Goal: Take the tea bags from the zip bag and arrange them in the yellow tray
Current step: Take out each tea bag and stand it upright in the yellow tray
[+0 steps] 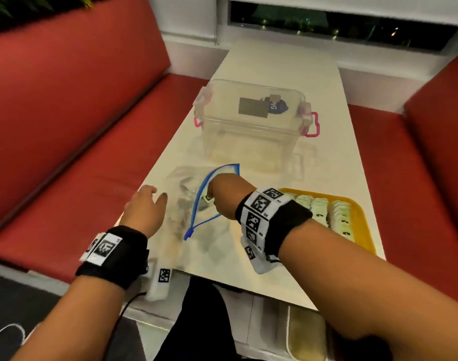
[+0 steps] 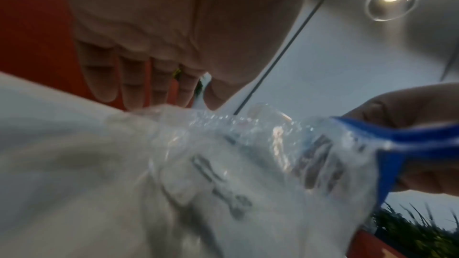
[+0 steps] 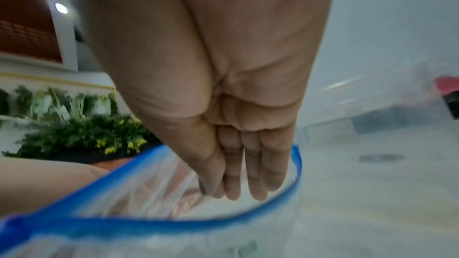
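Note:
A clear zip bag (image 1: 179,204) with a blue zip lies at the table's near left, its mouth standing open. My right hand (image 1: 213,194) reaches into that mouth with fingers (image 3: 250,183) straight and together, the thumb lying alongside them. A tea bag (image 1: 207,200) sits just under the fingertips; I see no grip on it. My left hand (image 1: 151,195) is spread open at the bag's left side, its fingers (image 2: 134,93) straight above the plastic (image 2: 248,154). The yellow tray (image 1: 364,225) at the right holds rows of tea bags (image 1: 339,214).
A clear plastic box (image 1: 251,113) with pink latches stands upside down in the middle of the narrow white table (image 1: 269,69). Red bench seats (image 1: 79,157) run along both sides. The near table edge is just below my wrists.

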`<state>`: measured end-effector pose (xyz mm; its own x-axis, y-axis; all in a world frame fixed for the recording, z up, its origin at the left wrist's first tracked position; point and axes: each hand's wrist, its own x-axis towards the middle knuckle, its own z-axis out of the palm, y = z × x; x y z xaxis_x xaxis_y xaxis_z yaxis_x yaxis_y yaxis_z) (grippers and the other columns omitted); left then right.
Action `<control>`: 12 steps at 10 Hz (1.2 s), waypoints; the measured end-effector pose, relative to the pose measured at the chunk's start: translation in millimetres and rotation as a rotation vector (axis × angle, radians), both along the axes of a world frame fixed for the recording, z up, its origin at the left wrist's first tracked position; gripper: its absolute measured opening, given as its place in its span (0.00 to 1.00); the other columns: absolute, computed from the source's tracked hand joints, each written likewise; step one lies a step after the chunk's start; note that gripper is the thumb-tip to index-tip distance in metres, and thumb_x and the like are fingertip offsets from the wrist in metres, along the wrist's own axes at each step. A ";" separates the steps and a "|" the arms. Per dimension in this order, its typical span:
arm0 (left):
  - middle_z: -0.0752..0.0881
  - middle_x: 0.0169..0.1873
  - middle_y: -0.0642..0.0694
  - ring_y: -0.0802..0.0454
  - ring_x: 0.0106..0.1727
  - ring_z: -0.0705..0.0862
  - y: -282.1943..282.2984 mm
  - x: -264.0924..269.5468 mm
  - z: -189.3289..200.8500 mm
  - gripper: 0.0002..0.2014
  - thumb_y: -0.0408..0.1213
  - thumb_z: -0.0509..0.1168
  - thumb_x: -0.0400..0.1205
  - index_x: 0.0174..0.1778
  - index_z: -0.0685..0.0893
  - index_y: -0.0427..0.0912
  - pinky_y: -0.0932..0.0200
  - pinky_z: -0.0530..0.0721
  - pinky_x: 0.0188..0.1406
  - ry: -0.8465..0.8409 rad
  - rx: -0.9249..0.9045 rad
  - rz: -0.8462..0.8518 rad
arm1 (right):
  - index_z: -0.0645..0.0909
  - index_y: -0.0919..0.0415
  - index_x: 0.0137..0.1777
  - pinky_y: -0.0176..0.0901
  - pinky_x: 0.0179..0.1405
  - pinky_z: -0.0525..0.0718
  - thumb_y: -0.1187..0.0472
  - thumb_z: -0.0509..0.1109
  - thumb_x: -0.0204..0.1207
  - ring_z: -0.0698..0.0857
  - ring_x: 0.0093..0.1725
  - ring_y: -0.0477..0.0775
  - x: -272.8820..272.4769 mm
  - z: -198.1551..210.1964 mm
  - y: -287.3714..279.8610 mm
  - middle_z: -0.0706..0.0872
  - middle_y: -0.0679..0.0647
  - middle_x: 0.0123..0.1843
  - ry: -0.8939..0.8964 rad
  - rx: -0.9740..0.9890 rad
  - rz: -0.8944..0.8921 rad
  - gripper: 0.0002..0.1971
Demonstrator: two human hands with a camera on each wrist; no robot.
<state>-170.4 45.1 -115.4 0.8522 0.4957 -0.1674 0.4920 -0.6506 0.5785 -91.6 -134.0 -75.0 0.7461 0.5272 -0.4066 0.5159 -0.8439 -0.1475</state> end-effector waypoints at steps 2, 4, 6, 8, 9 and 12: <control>0.83 0.60 0.40 0.44 0.56 0.82 -7.4 -6.1 -12.7 0.20 0.37 0.64 0.83 0.72 0.72 0.40 0.57 0.76 0.54 0.009 -0.234 -0.032 | 0.77 0.57 0.69 0.55 0.53 0.83 0.37 0.63 0.75 0.84 0.56 0.64 15.5 -37.5 34.2 0.82 0.58 0.68 0.054 -0.244 0.019 0.30; 0.85 0.37 0.46 0.48 0.38 0.84 -4.2 -10.9 -16.4 0.12 0.36 0.56 0.79 0.53 0.82 0.46 0.52 0.82 0.41 0.014 -0.359 -0.145 | 0.61 0.56 0.81 0.52 0.79 0.65 0.51 0.69 0.79 0.64 0.80 0.61 4.5 -29.0 39.1 0.62 0.58 0.83 0.126 -0.242 0.043 0.33; 0.84 0.35 0.47 0.47 0.35 0.82 -0.2 -9.5 -16.3 0.16 0.31 0.53 0.80 0.50 0.85 0.50 0.55 0.80 0.41 0.016 -0.442 -0.196 | 0.57 0.57 0.83 0.52 0.79 0.60 0.61 0.76 0.74 0.60 0.82 0.61 4.1 -23.4 44.8 0.55 0.59 0.84 0.184 -0.117 0.110 0.41; 0.82 0.34 0.43 0.43 0.34 0.84 3.2 -10.5 -17.5 0.13 0.32 0.52 0.82 0.46 0.80 0.52 0.47 0.83 0.45 0.011 -0.455 -0.175 | 0.71 0.59 0.75 0.49 0.63 0.77 0.64 0.71 0.77 0.78 0.69 0.62 4.8 -31.0 49.6 0.74 0.62 0.73 0.087 -0.017 0.032 0.26; 0.83 0.35 0.48 0.38 0.38 0.87 3.9 -10.0 -18.2 0.13 0.33 0.52 0.81 0.48 0.80 0.50 0.43 0.86 0.50 0.018 -0.468 -0.167 | 0.77 0.61 0.69 0.50 0.58 0.78 0.60 0.66 0.81 0.81 0.63 0.61 6.2 -34.2 52.6 0.80 0.61 0.68 -0.019 -0.119 0.120 0.17; 0.82 0.31 0.42 0.50 0.29 0.81 3.8 -7.8 -17.2 0.12 0.29 0.51 0.83 0.56 0.77 0.44 0.60 0.75 0.29 -0.033 -0.494 -0.043 | 0.78 0.55 0.66 0.61 0.62 0.81 0.32 0.66 0.69 0.82 0.57 0.62 47.9 -93.2 46.4 0.81 0.51 0.66 0.161 0.028 -0.183 0.33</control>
<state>-178.2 48.9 -132.6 0.8789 0.3287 -0.3455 0.4468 -0.3141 0.8377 -43.7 -87.5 -168.2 0.7567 0.4023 -0.5154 0.3229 -0.9154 -0.2405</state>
